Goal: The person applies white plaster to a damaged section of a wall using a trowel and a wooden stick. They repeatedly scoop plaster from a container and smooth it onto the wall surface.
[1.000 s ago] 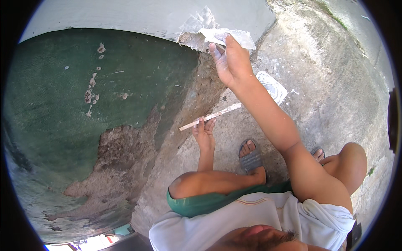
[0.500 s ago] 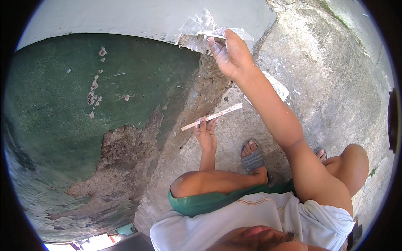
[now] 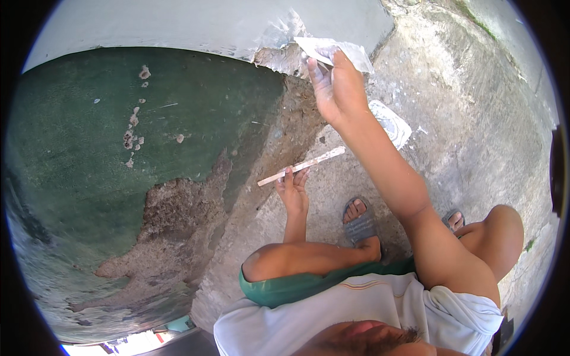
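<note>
A flat stick (image 3: 325, 156) with white paste on its far end is pinched in my left hand (image 3: 293, 191), held over the ground close to the green wall. My right hand (image 3: 343, 94) reaches far forward, thumb and fingers closed on a thin, whitish flat sheet (image 3: 354, 54) smeared with white paste. Just left of the sheet, white paste (image 3: 287, 29) marks the pale grey wall above a chipped, rough lower corner (image 3: 278, 59). Whether the sheet touches the wall, I cannot tell. A white paste-smeared tray or lid (image 3: 393, 124) lies on the ground, partly hidden by my right forearm.
The green wall (image 3: 71, 148) on the left has small holes and a large peeled patch (image 3: 178, 207). Rough concrete (image 3: 463, 118) spreads to the right. My sandalled foot (image 3: 359, 222) stands behind the stick, beside my bent knee.
My right hand has shifted right and a little nearer, taking the sheet off the pasted corner and turning its broad face more into view. My left hand and the stick have hardly moved.
</note>
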Action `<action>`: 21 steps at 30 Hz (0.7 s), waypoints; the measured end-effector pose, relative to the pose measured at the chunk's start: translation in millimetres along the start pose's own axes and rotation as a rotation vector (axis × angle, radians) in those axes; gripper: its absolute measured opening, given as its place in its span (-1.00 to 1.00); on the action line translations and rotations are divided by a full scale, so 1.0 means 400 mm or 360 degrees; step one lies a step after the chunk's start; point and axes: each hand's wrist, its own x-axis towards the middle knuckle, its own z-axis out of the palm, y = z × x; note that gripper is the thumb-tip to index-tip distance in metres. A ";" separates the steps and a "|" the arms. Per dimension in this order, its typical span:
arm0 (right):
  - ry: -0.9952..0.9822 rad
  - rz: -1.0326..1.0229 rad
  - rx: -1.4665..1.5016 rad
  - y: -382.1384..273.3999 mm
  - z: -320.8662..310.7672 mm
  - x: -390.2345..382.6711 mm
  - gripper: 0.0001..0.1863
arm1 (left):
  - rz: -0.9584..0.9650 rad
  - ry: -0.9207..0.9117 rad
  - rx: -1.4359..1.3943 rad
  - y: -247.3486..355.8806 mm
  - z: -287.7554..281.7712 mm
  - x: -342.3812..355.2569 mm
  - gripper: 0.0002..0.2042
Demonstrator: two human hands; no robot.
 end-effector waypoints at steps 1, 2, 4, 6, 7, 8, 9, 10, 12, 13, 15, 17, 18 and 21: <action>-0.0006 0.0027 -0.0012 0.002 -0.006 -0.010 -0.74 | 0.0000 -0.0015 0.0001 0.000 0.000 0.001 -0.80; 0.0128 0.0046 -0.0014 0.009 -0.008 -0.014 -0.72 | -0.0002 -0.0030 0.0003 0.000 -0.001 0.002 -0.80; 0.0017 0.0114 -0.0058 0.024 -0.006 -0.010 -0.72 | -0.0006 -0.0066 -0.0006 -0.002 -0.001 0.002 -0.80; 0.0049 0.0199 -0.0036 0.029 -0.005 0.001 -0.73 | -0.0011 -0.0083 -0.0012 -0.005 -0.002 0.001 -0.80; 0.0024 0.0072 -0.0036 0.028 -0.005 0.005 -0.73 | -0.0011 -0.0083 -0.0016 -0.006 -0.002 0.000 -0.80; -0.0037 0.0012 -0.0018 0.022 -0.006 0.007 -0.73 | -0.0005 -0.0071 -0.0017 -0.007 -0.002 -0.001 -0.80; -0.0210 -0.0110 0.0026 0.017 -0.006 0.006 -0.73 | 0.0001 -0.0058 -0.0020 -0.008 -0.002 -0.001 -0.80; -0.0174 -0.0221 -0.0040 0.010 -0.009 0.002 -0.74 | 0.0001 -0.0026 -0.0006 -0.007 -0.002 -0.001 -0.80; -0.0030 -0.0017 -0.0093 0.008 -0.008 -0.012 -0.74 | -0.0004 0.0048 0.0019 -0.007 -0.003 0.001 -0.80; 0.0136 0.0058 -0.0105 0.007 -0.006 -0.016 -0.74 | -0.0004 -0.0004 0.0004 -0.006 -0.002 0.002 -0.81; 0.0011 0.0095 -0.0094 0.013 0.003 -0.015 -0.75 | -0.0002 -0.0082 -0.0007 -0.005 -0.001 0.002 -0.81; 0.0006 0.0200 -0.0061 0.017 0.010 0.000 -0.76 | -0.0020 -0.0107 -0.0008 -0.005 0.000 -0.001 -0.82; -0.0056 0.0130 -0.0056 0.011 0.007 0.010 -0.75 | -0.0033 -0.0105 -0.0002 -0.004 0.002 -0.003 -0.82; -0.0160 -0.0187 -0.0042 0.003 -0.012 0.021 -0.72 | 0.0000 -0.0029 0.0010 -0.004 0.004 -0.007 -0.83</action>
